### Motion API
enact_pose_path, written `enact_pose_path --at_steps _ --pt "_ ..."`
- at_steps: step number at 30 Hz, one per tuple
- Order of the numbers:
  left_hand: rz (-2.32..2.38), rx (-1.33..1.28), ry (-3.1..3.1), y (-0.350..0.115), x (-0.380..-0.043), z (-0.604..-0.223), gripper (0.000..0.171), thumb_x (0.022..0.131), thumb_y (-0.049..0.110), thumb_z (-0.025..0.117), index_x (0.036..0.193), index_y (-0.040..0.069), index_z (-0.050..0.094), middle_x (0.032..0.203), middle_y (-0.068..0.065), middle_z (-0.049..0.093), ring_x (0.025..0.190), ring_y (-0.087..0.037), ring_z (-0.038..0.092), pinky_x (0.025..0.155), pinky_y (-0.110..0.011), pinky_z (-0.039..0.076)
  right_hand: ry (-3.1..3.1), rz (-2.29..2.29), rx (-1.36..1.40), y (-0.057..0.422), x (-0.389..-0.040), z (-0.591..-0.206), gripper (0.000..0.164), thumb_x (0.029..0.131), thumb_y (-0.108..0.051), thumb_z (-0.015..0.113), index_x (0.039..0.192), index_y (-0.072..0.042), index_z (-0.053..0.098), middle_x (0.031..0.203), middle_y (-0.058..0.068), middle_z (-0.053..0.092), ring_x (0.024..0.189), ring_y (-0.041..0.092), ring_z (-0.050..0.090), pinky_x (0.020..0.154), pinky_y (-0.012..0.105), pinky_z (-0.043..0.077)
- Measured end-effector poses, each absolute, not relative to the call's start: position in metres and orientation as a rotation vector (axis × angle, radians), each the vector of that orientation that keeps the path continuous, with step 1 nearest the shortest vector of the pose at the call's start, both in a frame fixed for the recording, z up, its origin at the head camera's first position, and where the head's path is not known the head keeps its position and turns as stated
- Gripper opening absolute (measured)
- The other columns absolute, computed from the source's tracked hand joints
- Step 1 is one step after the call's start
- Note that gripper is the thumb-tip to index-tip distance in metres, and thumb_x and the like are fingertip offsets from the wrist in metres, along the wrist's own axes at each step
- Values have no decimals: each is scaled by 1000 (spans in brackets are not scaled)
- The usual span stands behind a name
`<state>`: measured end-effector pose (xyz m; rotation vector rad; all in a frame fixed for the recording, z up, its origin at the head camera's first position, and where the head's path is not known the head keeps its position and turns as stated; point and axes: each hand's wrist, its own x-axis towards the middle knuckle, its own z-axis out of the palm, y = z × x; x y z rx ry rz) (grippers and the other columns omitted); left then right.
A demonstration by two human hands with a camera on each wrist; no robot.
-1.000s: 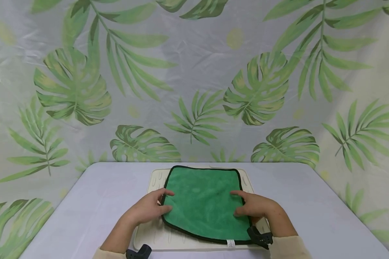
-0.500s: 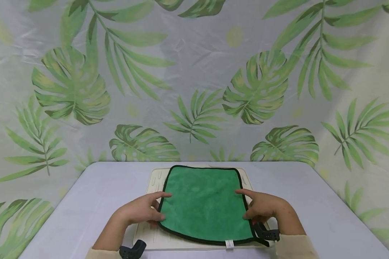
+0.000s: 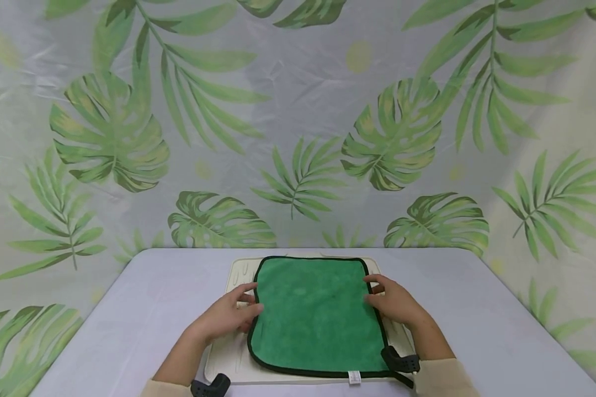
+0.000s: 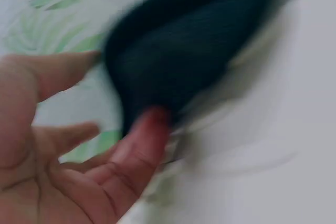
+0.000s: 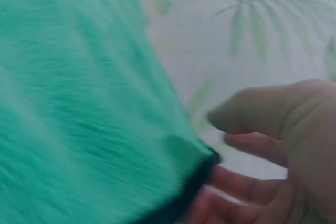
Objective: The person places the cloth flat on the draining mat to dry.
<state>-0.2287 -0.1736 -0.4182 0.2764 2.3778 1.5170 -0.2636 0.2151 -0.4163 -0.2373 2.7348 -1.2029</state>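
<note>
A green cloth with black edging and a white tag lies spread over a cream ridged mat. At its left edge is my left hand, thumb and fingers spread. In the left wrist view, a fingertip of this hand touches the cloth's dark, blurred underside, which is lifted there. My right hand is at the right edge. Its thumb stands apart from the cloth in the right wrist view, while lower fingers reach the dark edging.
The mat sits on a white-covered table. Behind the table hangs a leaf-patterned curtain. A black band is on the right wrist, and another black band on the left. A dark strap end shows at the cloth's near right corner.
Both hands first spread outward, then moved farther from me along the cloth's sides and inward again. The cloth's left edge shifted left, then back right. Its near edge now lies straighter.
</note>
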Motion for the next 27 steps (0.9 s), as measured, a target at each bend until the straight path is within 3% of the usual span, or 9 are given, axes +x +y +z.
enact_pose_path --at_steps 4,6,12,15,18,20,21,24,27 --pt "1549 134 2495 -159 -230 -430 75 100 38 65 160 8 31 161 -26 37 136 -45 53 105 -57 50 2840 -1169 -207 203 -266 -428 55 101 -17 61 150 2 45 149 32 49 135 51 50 100 57 52" --pt "1498 104 2557 -155 -228 -432 74 100 40 64 159 7 34 161 -25 37 149 -47 35 115 -62 39 2855 -1154 -199 198 -266 -430 57 101 -17 60 152 4 42 153 33 44 142 53 41 107 62 46" --pt "1455 138 2641 -151 -226 -429 77 101 34 63 160 -1 28 166 -27 26 154 -47 21 123 -64 23 2864 -1207 -220 192 -269 -428 64 103 -15 56 158 5 29 161 33 31 148 52 30 114 65 38" --pt "1415 110 2681 -152 -224 -422 79 102 35 62 161 -1 24 167 -26 21 155 -47 18 123 -65 22 2845 -1266 -273 190 -272 -430 70 104 -13 54 161 3 17 167 30 16 154 50 17 120 66 28" --pt "1379 104 2687 -154 -221 -412 82 101 34 63 160 -3 22 166 -29 22 154 -49 21 121 -67 25 2836 -1246 -318 187 -272 -431 75 103 -13 56 163 0 12 168 29 12 154 50 15 119 67 28" --pt "1340 130 2685 -157 -220 -407 84 99 33 66 160 -4 21 162 -32 30 149 -50 31 118 -65 33 2827 -1194 -325 187 -270 -428 77 102 -14 59 163 -1 12 167 31 15 153 52 19 116 67 33" --pt "1329 134 2664 -159 -219 -405 85 99 31 67 160 -4 21 156 -33 39 141 -50 44 111 -63 42 2830 -1158 -323 188 -269 -426 78 101 -15 60 163 -1 14 166 32 19 151 53 24 113 67 37" --pt "1288 176 2578 -165 -217 -401 85 95 20 71 161 0 21 124 -28 66 95 -40 74 79 -51 61 2827 -1063 -304 191 -263 -415 79 98 -15 65 162 -3 20 156 35 37 137 53 47 95 57 53" --pt "1282 222 2412 -172 -214 -397 89 92 6 71 163 5 19 91 -16 71 55 -24 68 53 -40 59 2745 -1030 -290 197 -256 -404 81 93 -6 66 162 -7 25 126 31 61 96 38 68 68 43 55"
